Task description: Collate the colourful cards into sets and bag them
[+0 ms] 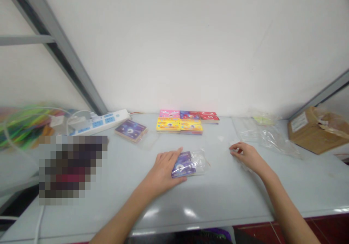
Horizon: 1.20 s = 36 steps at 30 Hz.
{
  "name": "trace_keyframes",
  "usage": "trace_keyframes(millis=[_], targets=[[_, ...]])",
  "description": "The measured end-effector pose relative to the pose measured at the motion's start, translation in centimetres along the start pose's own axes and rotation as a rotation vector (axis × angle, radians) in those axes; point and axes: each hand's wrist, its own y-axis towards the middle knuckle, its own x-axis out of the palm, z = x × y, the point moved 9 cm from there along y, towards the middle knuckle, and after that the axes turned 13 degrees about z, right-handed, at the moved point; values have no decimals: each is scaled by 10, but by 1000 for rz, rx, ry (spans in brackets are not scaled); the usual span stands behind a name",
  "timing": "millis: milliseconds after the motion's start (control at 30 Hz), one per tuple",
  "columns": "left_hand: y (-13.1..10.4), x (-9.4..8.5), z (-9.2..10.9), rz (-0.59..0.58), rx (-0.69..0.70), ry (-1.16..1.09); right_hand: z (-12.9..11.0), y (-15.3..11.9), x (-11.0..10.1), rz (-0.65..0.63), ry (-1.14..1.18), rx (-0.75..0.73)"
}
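My left hand [166, 169] grips the left end of a stack of purple-blue cards [184, 164] lying on the table. The cards sit inside a clear plastic bag [200, 161], whose loose end spreads to the right. To the right of this bag, my right hand [247, 155] is just above the table with thumb and fingertips pinched together. Anything between those fingertips is too small or clear to make out. A second bagged stack of purple cards [131, 130] lies farther back on the left.
Pink, blue, red and yellow card stacks [180, 122] stand by the wall. Behind my right hand lie clear plastic bags [269, 135], beside a cardboard box [317, 131]. On the left are a white power strip [102, 123], colourful strips [24, 127] and a blurred-out item [73, 169].
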Motion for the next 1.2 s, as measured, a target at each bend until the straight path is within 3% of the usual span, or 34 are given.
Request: trace_keyframes(millis=[267,367,467,633,733,800,1033,1200], targets=[[0,0,0,-2,3,13,9,10,2,51,-93,-1],[0,0,0,-6,-3,9,2,10,-2,53,-55,11],[0,0,1,-14,-3,4,-26,6,-7,42,122,12],[0,2,-1,-9,6,9,-96,-7,-5,-81,423,-34],[-1,2,-2,0,16,7,-115,-10,0,-152,492,-63],[-1,2,-2,-1,12,8,-109,-5,1,-126,446,-75],[0,1,0,-10,-1,8,-44,8,11,-38,37,-82],[0,2,0,-16,7,4,-35,8,11,-18,22,-58]])
